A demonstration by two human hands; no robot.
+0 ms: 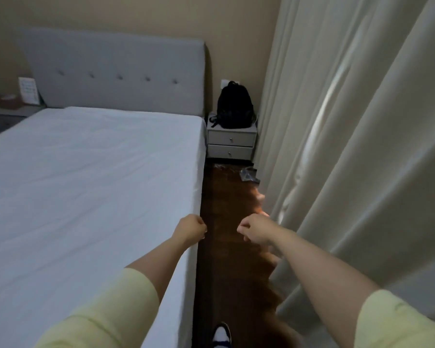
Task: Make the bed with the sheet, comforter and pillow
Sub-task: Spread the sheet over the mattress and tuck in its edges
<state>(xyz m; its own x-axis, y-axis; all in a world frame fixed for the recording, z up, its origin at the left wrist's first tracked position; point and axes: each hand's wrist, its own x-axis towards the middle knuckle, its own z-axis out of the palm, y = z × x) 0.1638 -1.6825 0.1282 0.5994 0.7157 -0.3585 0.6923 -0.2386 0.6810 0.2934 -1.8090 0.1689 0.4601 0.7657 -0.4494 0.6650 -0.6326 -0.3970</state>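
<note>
Your left hand [190, 228] and right hand [254, 231] hover curled, holding nothing — left beside the smooth white fitted sheet's [86, 177] edge.

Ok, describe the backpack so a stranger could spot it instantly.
Start at the grey padded headboard and move right into the corner by the cream curtains. There a grey two-drawer nightstand carries the black fabric backpack, the only dark, upright thing there.

White sheet [86, 177], grey tufted headboard [116, 71], black backpack [234, 106], cream curtain [349, 146], pale yellow sleeves [116, 312].
</note>
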